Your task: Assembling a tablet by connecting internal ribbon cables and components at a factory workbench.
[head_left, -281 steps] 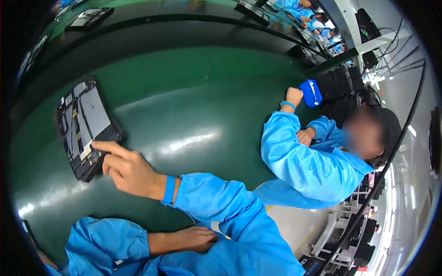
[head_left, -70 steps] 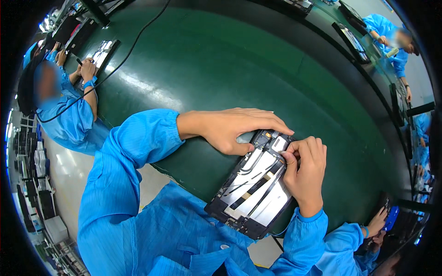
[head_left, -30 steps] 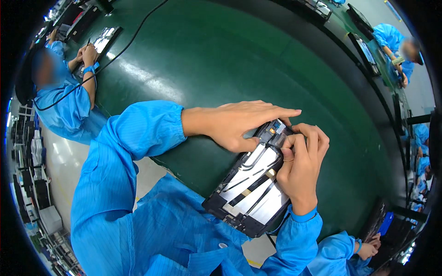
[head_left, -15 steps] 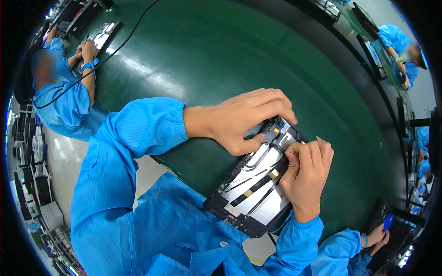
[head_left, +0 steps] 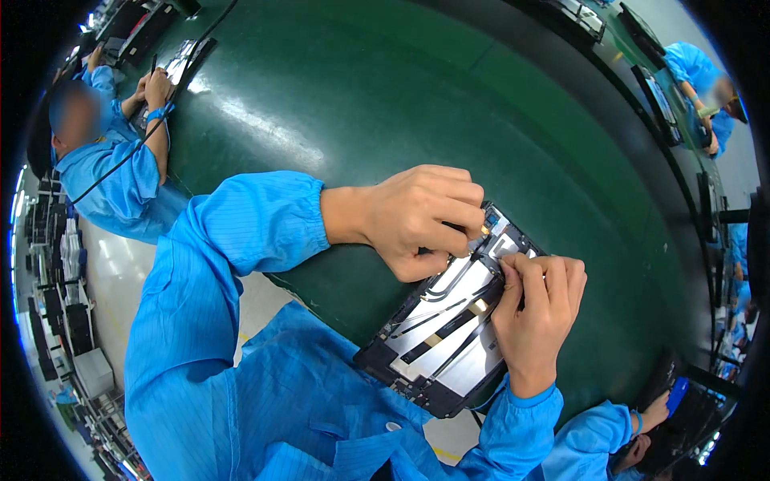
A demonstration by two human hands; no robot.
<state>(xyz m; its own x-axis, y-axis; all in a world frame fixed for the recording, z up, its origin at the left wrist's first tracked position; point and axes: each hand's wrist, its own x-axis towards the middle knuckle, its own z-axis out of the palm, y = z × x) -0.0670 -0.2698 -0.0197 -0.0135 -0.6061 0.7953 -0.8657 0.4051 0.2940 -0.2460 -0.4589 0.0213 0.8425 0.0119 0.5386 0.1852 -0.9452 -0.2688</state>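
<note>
An opened tablet (head_left: 475,346) lies slanted at the near edge of the green table, its inside facing up. Silver panels, black ribbon cables (head_left: 459,350) and thin black wires show in its dark frame. My left hand (head_left: 425,220) is at its upper left edge, fingers curled and thumb tucked in; whatever lies between the fingertips is hidden. Over the right edge, my right hand (head_left: 539,313) is closed in a pinch, thumb against forefinger, by a dark cable (head_left: 486,261). I cannot make out what that pinch holds.
The green table (head_left: 361,96) stretches away, with a black cable (head_left: 188,80) across the upper left. A person in blue (head_left: 112,168) handles a device at the left. Another person's sleeve (head_left: 589,437) is close by at lower right. A dark rail (head_left: 634,104) borders the far right.
My left hand has drawn back a little to the left, and its fingers and thumb have curled together. More of the tablet's top end shows. My right hand has barely moved.
</note>
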